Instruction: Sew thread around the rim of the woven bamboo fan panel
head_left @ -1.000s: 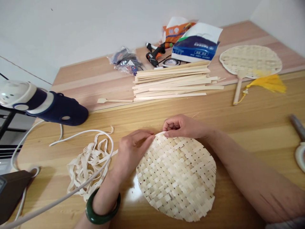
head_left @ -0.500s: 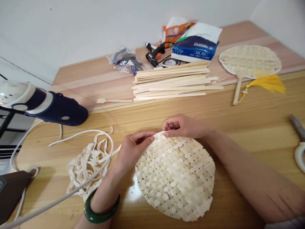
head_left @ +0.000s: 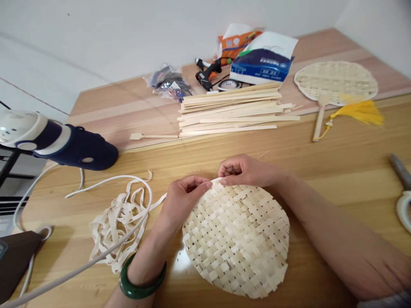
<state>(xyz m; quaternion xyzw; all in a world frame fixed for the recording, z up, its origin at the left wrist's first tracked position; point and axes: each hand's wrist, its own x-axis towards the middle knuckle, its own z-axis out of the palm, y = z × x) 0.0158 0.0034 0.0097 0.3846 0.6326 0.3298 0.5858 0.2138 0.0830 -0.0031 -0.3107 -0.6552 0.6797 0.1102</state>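
A round panel of woven bamboo strips lies tilted over the table in front of me, its lower edge ragged with cut strip ends. My left hand pinches its top rim between thumb and fingers. Close beside it, my right hand pinches the same rim, fingers curled behind. Between the two thumbs a short stretch of white cloth tape shows along the rim. A loose pile of that cream tape lies to the left, one end running under my left hand.
Flat bamboo strips are stacked farther back, near a glue gun and a blue tissue pack. A finished woven fan lies back right; scissors sit at the right edge. A bottle and white cable occupy the left.
My left hand has slid slightly right along the rim, nearer my right hand, drawing the tape along. The right hand stays almost still.
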